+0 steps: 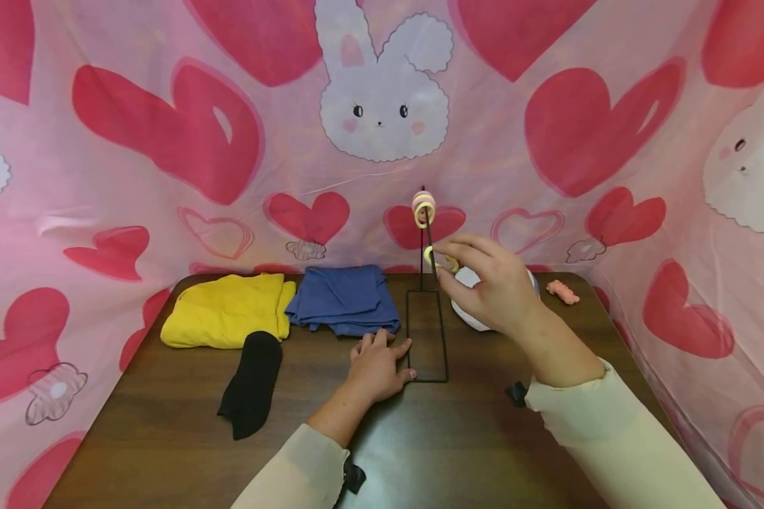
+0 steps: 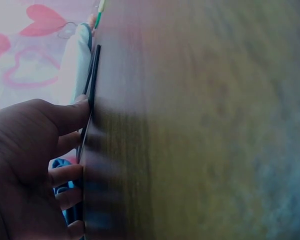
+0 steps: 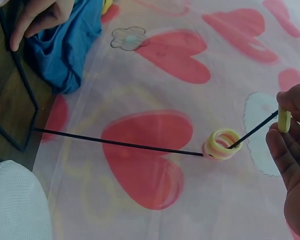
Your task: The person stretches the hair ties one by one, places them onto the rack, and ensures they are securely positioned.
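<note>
In the head view my right hand (image 1: 493,286) is raised and pinches a yellow hair tie (image 3: 284,120) between thumb and fingers. The tie is right at the free end of the arm of a black wire stand (image 1: 443,338). Farther back on that arm hangs a small stack of pink and yellow hair ties (image 1: 423,199). My left hand (image 1: 375,367) rests on the table beside the stand's rectangular base. Its thumb and extended fingers touch the base's left side, which the left wrist view shows close up.
Folded yellow cloth (image 1: 226,311) and folded blue cloth (image 1: 344,297) lie at the back left of the table (image 1: 420,452). In front is a black sock (image 1: 253,382). A white mesh-like item (image 1: 467,307) sits behind my right hand, partly hidden. A coral twisted bundle (image 1: 562,292) is at the back right.
</note>
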`<state>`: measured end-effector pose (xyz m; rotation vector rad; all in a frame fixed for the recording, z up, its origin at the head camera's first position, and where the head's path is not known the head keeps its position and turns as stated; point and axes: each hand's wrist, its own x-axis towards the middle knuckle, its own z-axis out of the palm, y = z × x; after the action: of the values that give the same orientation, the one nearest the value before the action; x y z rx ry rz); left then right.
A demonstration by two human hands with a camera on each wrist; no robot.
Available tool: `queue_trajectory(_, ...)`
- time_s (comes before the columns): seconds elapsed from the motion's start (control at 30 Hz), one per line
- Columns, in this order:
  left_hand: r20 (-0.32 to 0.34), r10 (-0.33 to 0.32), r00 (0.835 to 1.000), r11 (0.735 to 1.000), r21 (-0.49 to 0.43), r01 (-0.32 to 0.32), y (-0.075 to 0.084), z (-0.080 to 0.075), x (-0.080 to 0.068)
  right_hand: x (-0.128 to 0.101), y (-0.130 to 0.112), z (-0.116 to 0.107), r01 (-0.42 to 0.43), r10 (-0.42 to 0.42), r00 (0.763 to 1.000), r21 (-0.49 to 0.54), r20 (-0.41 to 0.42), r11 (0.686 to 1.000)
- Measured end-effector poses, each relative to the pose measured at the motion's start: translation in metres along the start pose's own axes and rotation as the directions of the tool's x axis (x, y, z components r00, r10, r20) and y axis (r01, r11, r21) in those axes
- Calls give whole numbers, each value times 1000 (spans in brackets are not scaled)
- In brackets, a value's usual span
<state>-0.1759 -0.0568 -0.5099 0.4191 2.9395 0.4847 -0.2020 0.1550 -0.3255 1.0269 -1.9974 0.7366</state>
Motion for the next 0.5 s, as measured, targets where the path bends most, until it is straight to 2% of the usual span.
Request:
queue_trajectory(0.2, -7, 4, 1000, 1000, -6, -4, 0, 0, -1, 9, 16, 9, -46, 46, 999, 0, 17, 999)
queue_trajectory(0.5, -13, 15, 1000, 1000, -11, -15, -1, -1, -1, 19, 45, 26, -62, 62, 998, -14, -22, 998)
